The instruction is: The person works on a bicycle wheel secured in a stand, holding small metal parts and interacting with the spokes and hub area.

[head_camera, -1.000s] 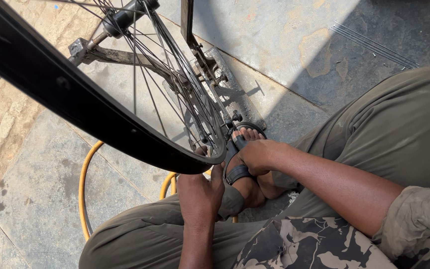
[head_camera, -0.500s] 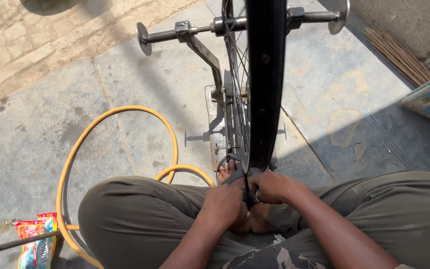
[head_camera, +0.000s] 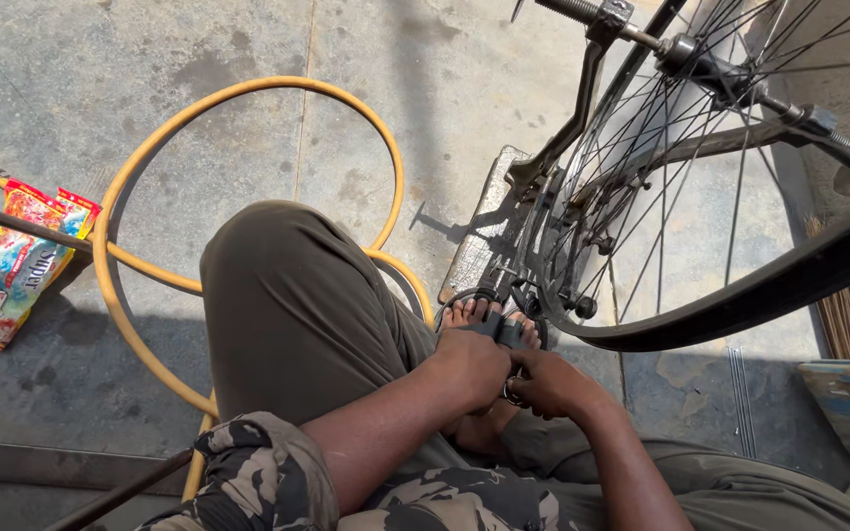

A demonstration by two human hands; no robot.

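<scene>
A: Item one, the bicycle wheel (head_camera: 740,197). Condition?

B: Black tyre, thin steel spokes, threaded axle with nuts at the hub. It fills the frame from about one to three o'clock, and its lowest stretch of rim comes down near centre, just above the sandalled foot (head_camera: 489,320).

A: Position of the hands?

B: Both meet just below centre, at the foot and the bottom of the rim. The left hand (head_camera: 469,364) lies knuckles-up over the foot, fingers curled down; whether it clasps anything, I cannot tell. The right hand (head_camera: 548,383) sits touching it at the four o'clock side, fingers folded tight around something small and dark. What it is cannot be made out.

A: Item two?

B: A yellow hose (head_camera: 248,93), looped on the concrete floor (head_camera: 71,69), from nine to twelve o'clock, passing under the bent knee in olive trousers (head_camera: 297,305).

A: Item three?

B: A crumpled snack packet (head_camera: 12,265), red, yellow and blue, at nine o'clock, well apart from the hands, beside the hose.

A: Anything else?

B: A flat grey metal plate (head_camera: 479,231) lying on the floor under the wheel's near edge, and a camouflage sleeve (head_camera: 268,472) at six o'clock.
</scene>
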